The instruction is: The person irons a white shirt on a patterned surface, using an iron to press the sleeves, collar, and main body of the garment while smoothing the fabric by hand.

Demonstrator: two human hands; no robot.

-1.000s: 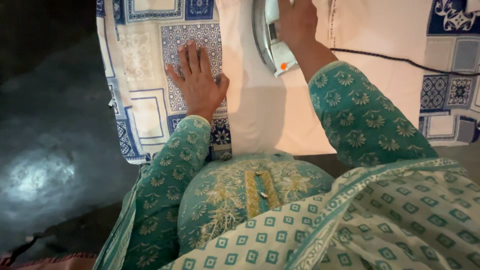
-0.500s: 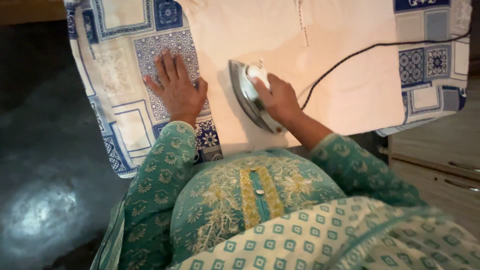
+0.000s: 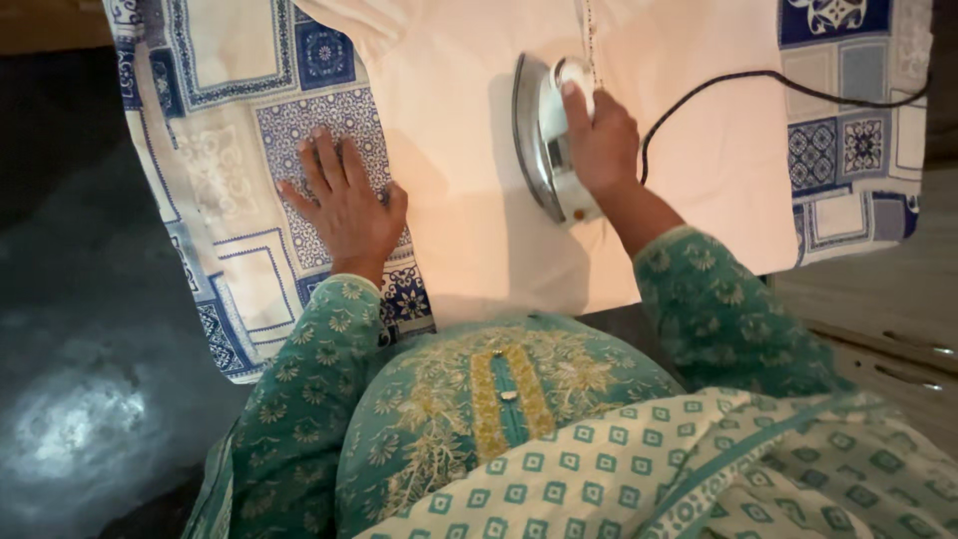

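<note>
A pale cream garment [image 3: 469, 200] lies flat on a blue-and-white patterned cover [image 3: 230, 110]. My right hand [image 3: 599, 140] grips the handle of a white electric iron [image 3: 544, 140] whose metal soleplate rests on the garment near its stitched seam. The iron's black cord [image 3: 758, 78] trails off to the right. My left hand [image 3: 344, 205] lies flat with fingers spread on the patterned cover, just left of the garment's edge, holding nothing.
Dark shiny floor [image 3: 80, 399] lies to the left of the covered surface. Wooden drawers with metal handles [image 3: 888, 349] stand at the right. My green patterned sleeves and a printed scarf [image 3: 619, 469] fill the foreground.
The iron has slid away from me, up the garment toward the seam, after coming close half a second ago. My left hand has stayed pressed on the cover.
</note>
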